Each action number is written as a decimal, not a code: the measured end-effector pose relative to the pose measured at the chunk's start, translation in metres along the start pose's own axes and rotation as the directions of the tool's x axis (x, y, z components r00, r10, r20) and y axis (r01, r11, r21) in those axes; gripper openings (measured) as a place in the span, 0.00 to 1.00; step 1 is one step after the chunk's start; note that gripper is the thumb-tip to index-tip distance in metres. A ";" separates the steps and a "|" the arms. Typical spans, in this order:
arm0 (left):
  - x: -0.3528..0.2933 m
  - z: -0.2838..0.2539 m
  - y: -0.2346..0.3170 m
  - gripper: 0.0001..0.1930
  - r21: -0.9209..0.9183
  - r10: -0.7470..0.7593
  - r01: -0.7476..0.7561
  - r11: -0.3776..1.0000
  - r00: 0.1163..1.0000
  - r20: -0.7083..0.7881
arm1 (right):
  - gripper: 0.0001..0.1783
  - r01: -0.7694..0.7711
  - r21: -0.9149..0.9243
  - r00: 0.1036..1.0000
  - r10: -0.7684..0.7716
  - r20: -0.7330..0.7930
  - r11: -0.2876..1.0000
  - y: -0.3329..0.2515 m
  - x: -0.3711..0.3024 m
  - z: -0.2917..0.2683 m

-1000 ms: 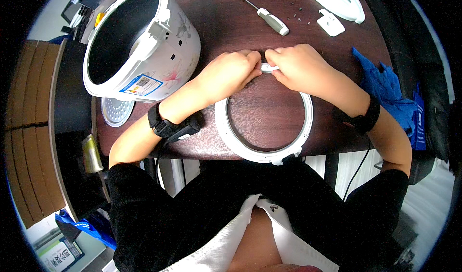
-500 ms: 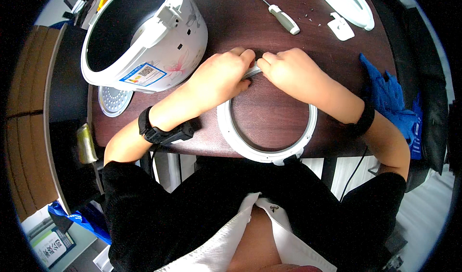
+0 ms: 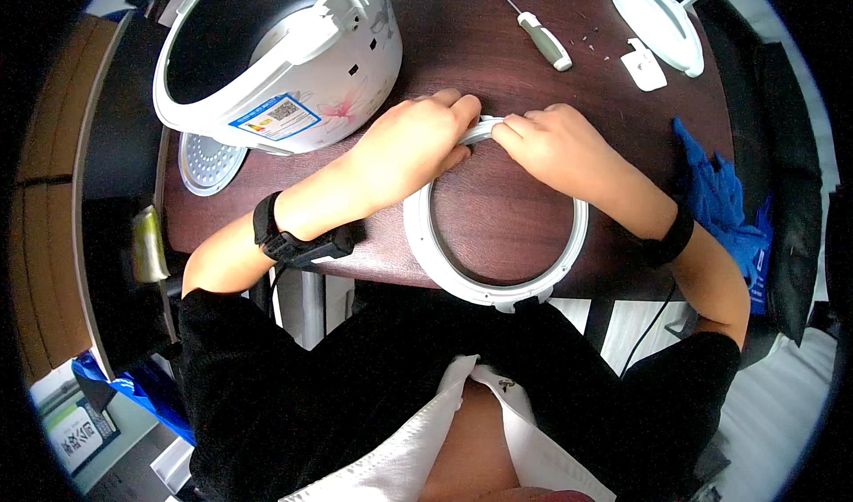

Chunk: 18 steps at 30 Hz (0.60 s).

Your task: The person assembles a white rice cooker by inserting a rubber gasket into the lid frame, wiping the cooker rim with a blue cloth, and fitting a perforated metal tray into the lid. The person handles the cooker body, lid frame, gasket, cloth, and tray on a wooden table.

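Observation:
A white plastic ring (image 3: 425, 243), with small tabs on its near rim, lies at the table's front edge. Both hands grip its far side. My left hand (image 3: 416, 142) is closed around the far left part, thumb below and fingers above. My right hand (image 3: 553, 147) pinches the rim just to the right, its fingertips close to those of the left. A short stretch of the rim shows between the hands; the rest of the far side is hidden under them. Black bands circle both wrists.
A white rice cooker body (image 3: 298, 102) without a lid stands at the far left, a perforated grey disc (image 3: 211, 163) beside it. Far right lie a screwdriver (image 3: 545, 42), small dark bits, a white square part (image 3: 643, 65) and a white oval cover (image 3: 657, 24). A blue cloth (image 3: 713, 191) rests at the right edge.
My hands have shifted slightly apart, so more of the rim shows between them. The ring stays in about the same place. The whole view has moved a little.

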<state>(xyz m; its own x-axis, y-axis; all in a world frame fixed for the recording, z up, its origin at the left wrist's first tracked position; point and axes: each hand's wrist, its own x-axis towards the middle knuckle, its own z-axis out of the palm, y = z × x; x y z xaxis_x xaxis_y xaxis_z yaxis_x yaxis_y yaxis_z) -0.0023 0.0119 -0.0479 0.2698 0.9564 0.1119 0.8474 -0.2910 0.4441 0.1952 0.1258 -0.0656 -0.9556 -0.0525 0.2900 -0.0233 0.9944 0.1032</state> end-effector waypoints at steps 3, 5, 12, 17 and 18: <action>-0.001 -0.002 0.002 0.16 -0.007 0.003 -0.003 1.000 1.000 -0.008 | 0.04 -0.016 0.011 0.999 0.017 -0.039 1.000 -0.001 -0.002 0.006; -0.001 0.002 0.000 0.16 -0.017 0.003 -0.004 1.000 1.000 -0.026 | 0.04 -0.039 0.007 0.999 0.039 -0.036 0.999 -0.001 -0.001 0.008; 0.000 0.003 -0.002 0.16 -0.038 0.003 -0.004 0.999 1.000 -0.030 | 0.04 -0.042 -0.054 0.999 0.043 0.016 0.998 -0.010 0.009 0.005; -0.001 0.005 -0.003 0.16 -0.019 -0.010 0.009 1.000 1.000 -0.027 | 0.07 -0.074 0.071 0.997 0.072 0.031 0.995 -0.004 0.004 0.011; -0.002 0.005 -0.002 0.16 -0.008 -0.009 0.009 1.000 1.000 -0.030 | 0.08 -0.093 0.135 0.996 0.091 0.019 0.986 -0.002 0.004 0.010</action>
<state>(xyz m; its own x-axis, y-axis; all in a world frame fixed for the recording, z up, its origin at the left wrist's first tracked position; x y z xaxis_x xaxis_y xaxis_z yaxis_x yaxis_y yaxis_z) -0.0021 0.0107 -0.0535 0.2485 0.9592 0.1347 0.8462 -0.2827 0.4517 0.1889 0.1249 -0.0742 -0.9593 0.0398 0.2796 0.0257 0.9982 -0.0537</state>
